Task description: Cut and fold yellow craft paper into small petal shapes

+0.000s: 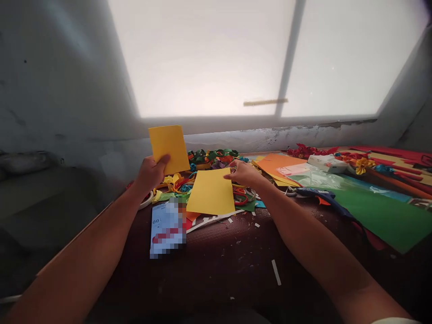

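My left hand (153, 170) is closed on a yellow sheet of paper (170, 146), held upright with the thumb across its near face. My right hand (245, 173) pinches the right edge of a second yellow sheet (212, 191), which tilts above the table in front of me. Behind and under the sheets lies a heap of coloured paper strips (182, 183) and dark green paper loops (216, 156). The far fingers of both hands are partly hidden.
A phone (165, 229) lies at the near left. To the right are orange paper (283, 164), green sheets (371, 211), a dark blue tool (324, 195), a white box (327, 163) and paper flowers (364, 165). White scraps (276, 272) dot the dark table (216, 270). Behind stands a bright window (209, 58).
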`<state>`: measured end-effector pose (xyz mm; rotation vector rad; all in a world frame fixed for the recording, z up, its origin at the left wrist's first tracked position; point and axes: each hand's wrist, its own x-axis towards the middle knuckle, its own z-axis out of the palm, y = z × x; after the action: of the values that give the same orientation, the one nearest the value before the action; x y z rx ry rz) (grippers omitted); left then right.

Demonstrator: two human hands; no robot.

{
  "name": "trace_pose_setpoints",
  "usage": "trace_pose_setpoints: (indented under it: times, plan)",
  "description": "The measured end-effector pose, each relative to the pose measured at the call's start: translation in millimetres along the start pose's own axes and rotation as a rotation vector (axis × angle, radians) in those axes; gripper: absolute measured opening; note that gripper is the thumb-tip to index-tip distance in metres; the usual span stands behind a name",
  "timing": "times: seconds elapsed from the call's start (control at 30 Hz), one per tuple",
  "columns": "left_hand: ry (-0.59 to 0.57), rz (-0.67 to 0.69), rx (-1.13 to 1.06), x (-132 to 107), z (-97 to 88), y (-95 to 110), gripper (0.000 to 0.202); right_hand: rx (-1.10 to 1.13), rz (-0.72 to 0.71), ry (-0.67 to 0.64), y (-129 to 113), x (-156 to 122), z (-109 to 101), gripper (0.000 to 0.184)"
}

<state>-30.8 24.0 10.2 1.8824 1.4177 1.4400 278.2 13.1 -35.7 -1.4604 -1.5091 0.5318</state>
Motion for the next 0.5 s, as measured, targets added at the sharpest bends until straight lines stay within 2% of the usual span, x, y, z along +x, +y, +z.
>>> trace_pose_setpoints:
  times: [0.13,0.2,0.4,0.5]
  plan:
    - [-0.008,0.028,0.009,2,0.6,-8,0.030,0.012,-0.008,-0.123,1,1,7,0.052]
    - [-0.008,0.054,0.014,2,0.9,-9,0.032,0.076,-0.019,-0.140,-1,1,8,0.052]
    - [-0.005,0.110,0.019,4,4.3,-15,0.035,0.243,-0.005,0.024,-4,4,18,0.020]
    - [-0.020,0.129,0.022,4,6.3,-16,0.037,0.169,-0.014,0.036,-5,5,19,0.020]
